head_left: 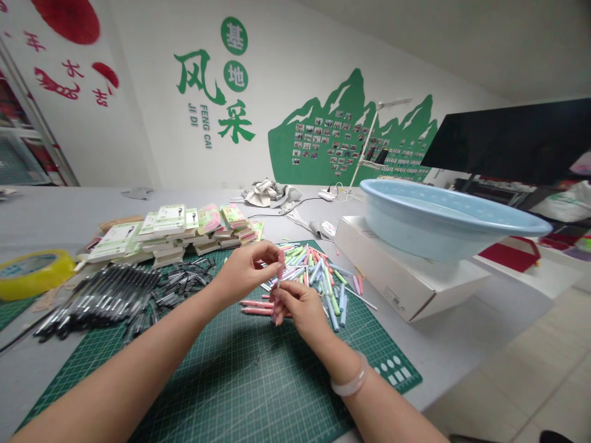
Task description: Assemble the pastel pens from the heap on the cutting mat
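Over the middle of the cutting mat, my left hand (pixel 249 268) pinches the upper end of a slim pink pen piece (pixel 281 258). Just below it, my right hand (pixel 300 307) has its fingers closed round the lower part, which looks whitish and pink; the fingers hide much of it. Whether the two parts are joined, I cannot tell. A couple of pink pens (pixel 257 311) lie on the mat to the left of my right hand. Behind both hands spreads a loose heap of pink, green, blue and white pen parts (pixel 330 277).
The green cutting mat (pixel 221 394) covers the near table. To the left are black pens (pixel 115 292), stacked small boxes (pixel 161 224) and a yellow tape roll (pixel 37 271). A blue basin (pixel 415 224) rests on a white box (pixel 383 274) at right. Cloths (pixel 272 194) lie behind.
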